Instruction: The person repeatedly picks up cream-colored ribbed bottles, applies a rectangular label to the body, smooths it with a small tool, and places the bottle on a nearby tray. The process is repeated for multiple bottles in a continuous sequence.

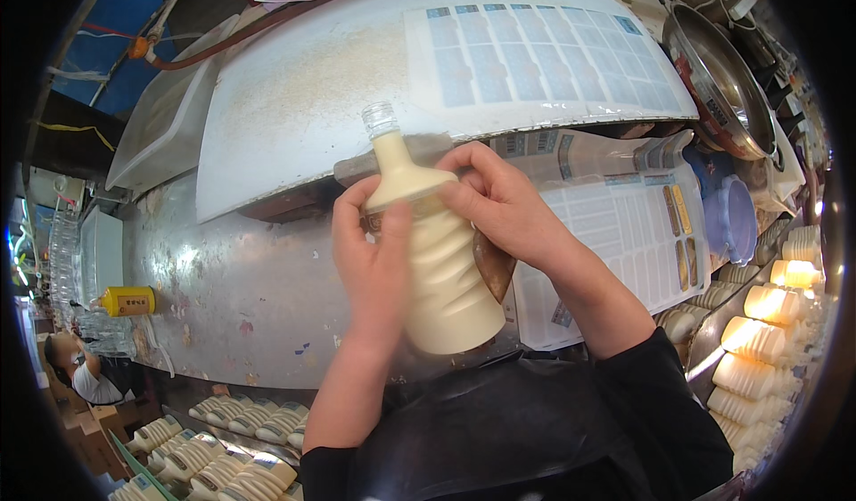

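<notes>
A cream-coloured bottle (453, 291) with spiral ridges and a clear, threaded neck leans away from me above the metal bench. My left hand (370, 242) grips its left side at the shoulder, thumb pressed on the front. On the right shoulder, the fingers of my right hand (495, 200) are bent, with the thumb against the bottle. A thin band (412, 196) runs round the shoulder between my two thumbs; its kind is hard to make out. Behind the neck sits a grey-brown pad (430, 149), partly hidden. A brown flap (492, 267) shows beside the bottle under my right wrist.
A raised white board (312, 82) carries a sheet of blue labels (553, 60). More label sheets (606, 251) lie at right, near a purple basin (729, 220) and a large pan (722, 73). Rows of cream bottles (753, 336) flank the bench. A yellow bottle (129, 301) lies left; a person (89, 367) is beyond.
</notes>
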{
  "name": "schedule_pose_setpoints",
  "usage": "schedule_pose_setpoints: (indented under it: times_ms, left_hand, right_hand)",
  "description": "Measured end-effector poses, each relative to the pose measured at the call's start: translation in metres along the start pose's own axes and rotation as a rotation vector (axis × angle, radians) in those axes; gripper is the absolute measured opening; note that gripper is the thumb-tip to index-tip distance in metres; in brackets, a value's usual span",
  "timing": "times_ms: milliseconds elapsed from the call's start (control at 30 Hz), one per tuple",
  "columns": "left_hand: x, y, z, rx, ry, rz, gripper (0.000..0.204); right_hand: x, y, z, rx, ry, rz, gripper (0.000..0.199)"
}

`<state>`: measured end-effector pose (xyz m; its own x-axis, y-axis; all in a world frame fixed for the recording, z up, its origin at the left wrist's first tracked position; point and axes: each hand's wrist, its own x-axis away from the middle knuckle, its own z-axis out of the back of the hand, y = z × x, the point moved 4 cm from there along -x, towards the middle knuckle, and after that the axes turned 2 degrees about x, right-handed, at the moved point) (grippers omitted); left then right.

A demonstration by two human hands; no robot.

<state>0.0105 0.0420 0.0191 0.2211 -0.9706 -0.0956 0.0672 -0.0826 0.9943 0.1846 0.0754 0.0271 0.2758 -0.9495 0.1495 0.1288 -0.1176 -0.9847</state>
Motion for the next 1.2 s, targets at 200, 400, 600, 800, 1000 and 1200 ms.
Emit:
schedule_pose_setpoints:
  times_ms: [200,400,600,800,1000,1200]
  left_hand:
    - [0.001,0.000,0.001,-0.001,-0.006,-0.008,0.041]
    - [0.000,0.002,0.000,-0.015,-0.008,0.000,0.042]
    - [0.000,0.002,0.000,0.011,-0.007,0.008,0.039]
    - [0.001,0.002,-0.002,0.043,-0.002,0.017,0.034]
    - [0.000,0.002,-0.001,0.017,-0.005,0.026,0.036]
    - [0.000,0.000,-0.001,0.020,0.006,0.005,0.036]
  right_hand:
    - [0.000,-0.001,0.000,0.013,0.004,-0.006,0.024]
    - [0.000,-0.002,0.000,0.006,0.014,0.004,0.022]
    - [-0.006,0.007,0.001,-0.020,0.054,0.088,0.024]
    - [-0.002,0.002,-0.001,0.056,0.024,0.000,0.028]
    - [-0.001,-0.002,-0.001,0.041,0.018,-0.005,0.026]
    - [-0.008,0.009,0.001,-0.114,0.046,0.071,0.022]
